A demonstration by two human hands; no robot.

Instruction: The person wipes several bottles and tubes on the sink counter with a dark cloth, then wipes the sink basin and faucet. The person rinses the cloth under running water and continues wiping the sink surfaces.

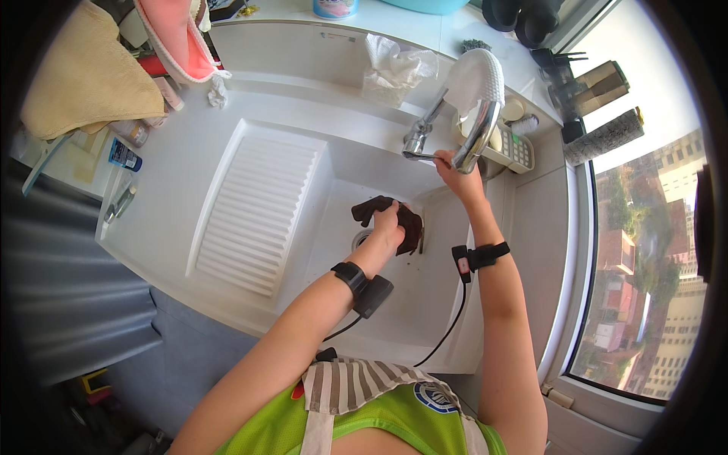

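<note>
Down in the basin of a white sink [318,265], my left hand [388,224] grips a crumpled dark brown cloth [412,233], close to the drain [361,240]. The cloth looks wet, and part of it bunches out on both sides of my fingers. My right hand [459,179] reaches to the chrome faucet [481,140], its fingers closed around the end of the lever handle [422,157]. White textured material covers the top of the faucet's arched spout. A few dark specks lie on the basin floor.
A ribbed washboard [254,208] forms the sink's left part. Behind stands a white tissue bag [398,70]. A soap rack [516,152] sits right of the faucet, beside the window [644,265]. Towels [91,72] and tubes [123,155] crowd the left.
</note>
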